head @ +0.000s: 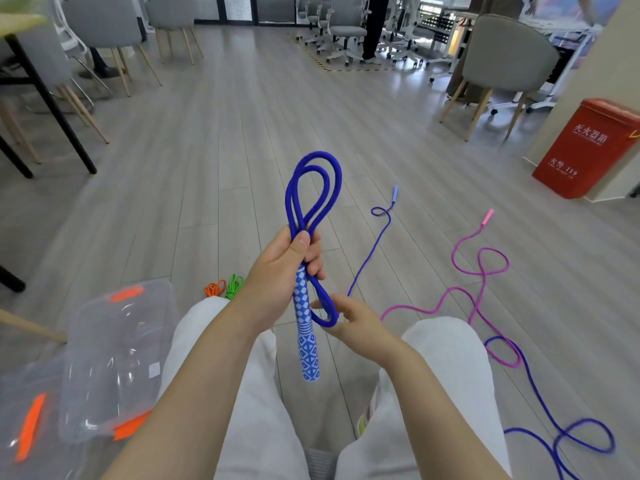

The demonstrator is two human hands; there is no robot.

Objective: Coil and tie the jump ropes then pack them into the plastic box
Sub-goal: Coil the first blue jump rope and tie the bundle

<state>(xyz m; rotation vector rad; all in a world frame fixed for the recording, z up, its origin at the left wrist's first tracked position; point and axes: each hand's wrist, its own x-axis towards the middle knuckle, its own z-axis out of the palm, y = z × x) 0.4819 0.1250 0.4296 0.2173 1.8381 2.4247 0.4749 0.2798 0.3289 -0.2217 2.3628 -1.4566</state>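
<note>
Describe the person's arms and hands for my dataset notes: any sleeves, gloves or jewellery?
Both forearms are bare as far as the picture shows, with no sleeves in view. The left hand and right hand wear no gloves; no rings, watch or bracelets show. Fingernails are short and unpainted.

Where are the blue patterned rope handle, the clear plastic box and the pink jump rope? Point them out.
Blue patterned rope handle [307, 344]: head view, on its lower grip.
Clear plastic box [114, 362]: head view, on its transparent side wall.
Pink jump rope [479, 263]: head view, on its looped cord on the floor.
</note>
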